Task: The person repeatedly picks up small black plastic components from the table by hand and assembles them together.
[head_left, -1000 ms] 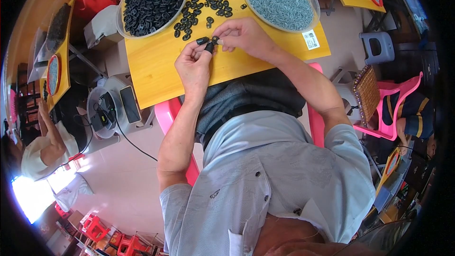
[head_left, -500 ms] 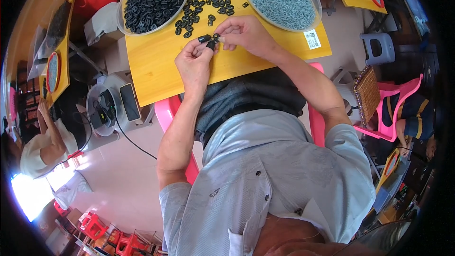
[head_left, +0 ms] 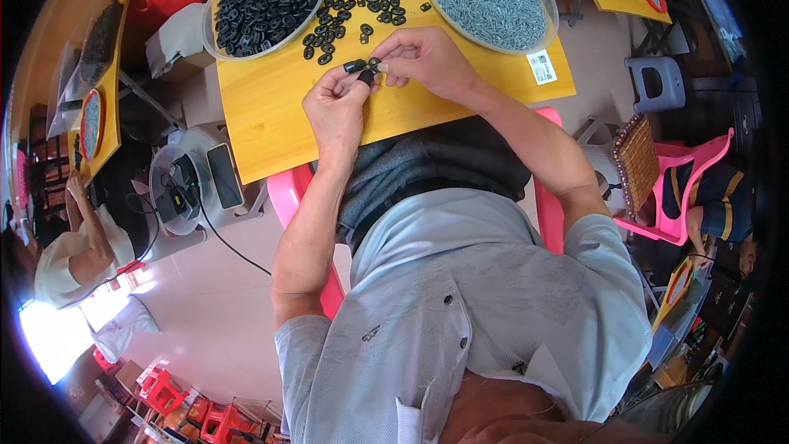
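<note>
Over the yellow table [head_left: 271,136] my two hands meet at one small black oval piece [head_left: 374,64]. My left hand [head_left: 337,107] pinches it between thumb and forefinger, both tips covered in black. From the other side my right hand [head_left: 427,62] closes thumb and forefinger at the piece's edge; whether a screw is between them is hidden. Just beyond lie several loose black oval pieces [head_left: 329,25] with holes. A clear round tub [head_left: 322,0] full of the same pieces stands at the far left, and another tub [head_left: 552,20] full of small silvery screws at the far right.
A white label [head_left: 542,68] is on the table's right edge. To the left, a phone [head_left: 223,174] and a tub with black cables [head_left: 177,197] rest on a stool. A co-worker [head_left: 82,247] sits at the left, another person [head_left: 715,205] at the right. A grey stool [head_left: 655,86] stands beyond.
Both hands stay almost in place around the black piece, with only a very slight shift of the fingers. The loose pieces and tubs have not moved.
</note>
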